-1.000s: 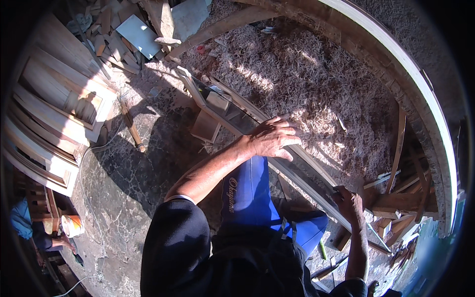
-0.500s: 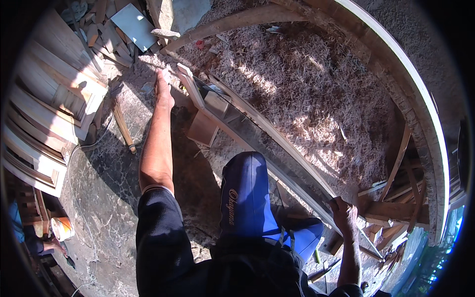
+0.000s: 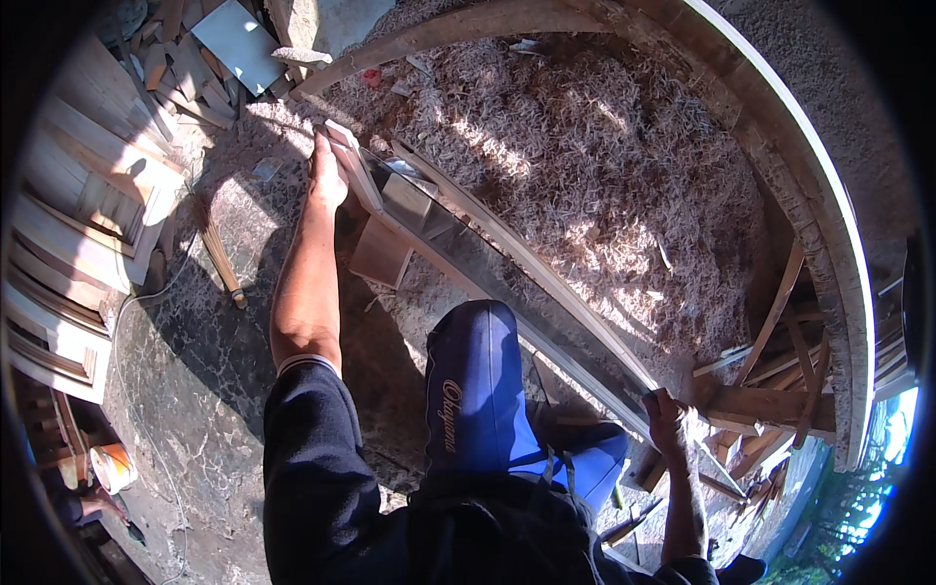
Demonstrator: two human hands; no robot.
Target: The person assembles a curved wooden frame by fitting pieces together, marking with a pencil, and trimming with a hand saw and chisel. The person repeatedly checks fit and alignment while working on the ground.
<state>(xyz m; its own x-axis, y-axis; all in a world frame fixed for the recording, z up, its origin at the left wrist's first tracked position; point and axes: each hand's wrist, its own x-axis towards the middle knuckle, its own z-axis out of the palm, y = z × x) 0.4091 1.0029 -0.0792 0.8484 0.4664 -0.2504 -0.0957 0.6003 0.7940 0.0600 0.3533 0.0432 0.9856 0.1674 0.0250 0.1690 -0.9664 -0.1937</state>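
Note:
A long, narrow wooden frame (image 3: 463, 279) slants across in front of my knee, from the far left to the near right. My left hand (image 3: 327, 177) is closed against the pale block at its far end, fingertips partly hidden. At the near end my right hand (image 3: 669, 429) wraps round the corner of the frame. A small square-cut wood block (image 3: 408, 203) sits between the two rails near the far end. Beside the near rail lies a flat brown wood piece (image 3: 381, 252).
A large curved wooden piece (image 3: 780, 161) arches around a heap of shavings (image 3: 575, 185). Carved panels (image 3: 73, 244) and scrap wood (image 3: 185, 73) are at left, with a hand broom (image 3: 222, 261) on the floor. Another person's hand (image 3: 97, 504) shows near a white bucket (image 3: 113, 468).
My left hand has come in against the frame's far end; before, a small gap lay between them. The right hand keeps its hold. The whole view has shifted slightly.

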